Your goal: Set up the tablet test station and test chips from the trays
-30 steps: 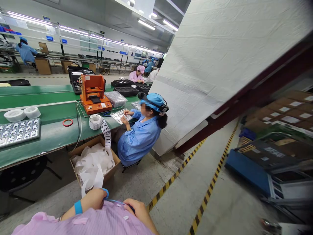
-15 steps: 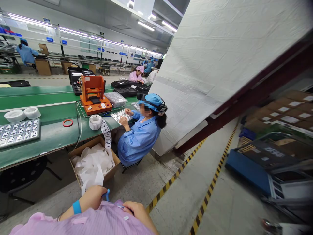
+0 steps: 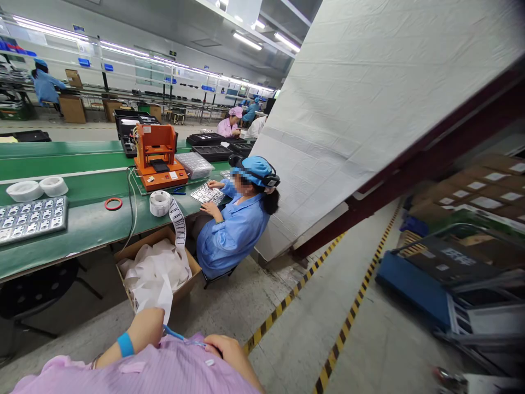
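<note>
Low in the view, my left hand [image 3: 148, 323] is closed, with a blue band around its wrist. A thin blue cord [image 3: 174, 333] runs from it across the front of my pink striped garment [image 3: 172, 366]. The cord's other end meets the curled fingers of my right hand [image 3: 225, 347], which rests against the garment. Something dark shows under those right fingers, too little of it to name. The fingertips of my left hand are hidden behind its back.
A seated co-worker [image 3: 233, 230] in blue works at the green bench [image 3: 94, 235]. Before me stands a carton [image 3: 191, 282] of crumpled backing strip [image 3: 153, 273]. An orange press [image 3: 158, 158] and a label roll [image 3: 159, 203] sit on the bench. At right are striped floor lines [image 3: 295, 295] and a blue cart [image 3: 414, 290].
My left hand has moved slightly left and up, and more of the blue cord shows stretched between my hands. The co-worker's hands have lowered onto the sheet on the bench.
</note>
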A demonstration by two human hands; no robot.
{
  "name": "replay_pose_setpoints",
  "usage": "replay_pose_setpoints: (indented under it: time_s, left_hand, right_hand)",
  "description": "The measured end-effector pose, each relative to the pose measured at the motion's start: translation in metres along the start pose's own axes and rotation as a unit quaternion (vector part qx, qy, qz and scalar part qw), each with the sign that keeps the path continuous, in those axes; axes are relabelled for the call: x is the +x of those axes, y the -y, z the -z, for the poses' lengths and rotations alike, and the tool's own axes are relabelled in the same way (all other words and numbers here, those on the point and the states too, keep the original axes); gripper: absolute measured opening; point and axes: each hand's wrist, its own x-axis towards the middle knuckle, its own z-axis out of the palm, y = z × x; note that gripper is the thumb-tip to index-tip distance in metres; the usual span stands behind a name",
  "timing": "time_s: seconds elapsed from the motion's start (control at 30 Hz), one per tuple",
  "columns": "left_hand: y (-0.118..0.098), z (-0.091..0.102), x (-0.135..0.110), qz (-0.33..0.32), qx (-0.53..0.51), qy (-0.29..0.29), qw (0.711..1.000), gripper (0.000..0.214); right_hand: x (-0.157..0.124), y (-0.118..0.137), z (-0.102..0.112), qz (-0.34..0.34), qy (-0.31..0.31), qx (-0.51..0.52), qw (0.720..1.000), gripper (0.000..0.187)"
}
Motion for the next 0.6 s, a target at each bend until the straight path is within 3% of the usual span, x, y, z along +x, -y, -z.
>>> replay_pose_setpoints:
  time_s: [0.13, 0.27, 0.47, 0.5, 0.6]
  left_hand:
    - [0.000, 0.000, 0.003, -0.017, -0.082, -0.032, 0.996, 0.024]
    - [-0.006, -0.003, 0.008, -0.069, -0.209, -0.012, 0.975, 0.037]
    - [-0.012, -0.003, 0.009, -0.198, -0.466, 0.024, 0.862, 0.054]
    - [-0.013, -0.004, 0.009, -0.205, -0.457, 0.010, 0.866, 0.054]
    - [-0.013, -0.009, 0.011, -0.193, -0.359, -0.044, 0.912, 0.046]
  right_hand:
    - [0.003, -0.002, -0.001, 0.003, 0.008, -0.009, 1.000, 0.037]
    - [0.006, -0.004, -0.001, 0.011, 0.016, -0.015, 1.000, 0.038]
    - [0.007, 0.001, 0.002, 0.032, 0.015, 0.004, 0.999, 0.043]
    - [0.006, 0.004, 0.003, 0.042, 0.009, 0.018, 0.999, 0.044]
    - [0.000, 0.012, 0.007, 0.071, -0.037, 0.082, 0.993, 0.047]
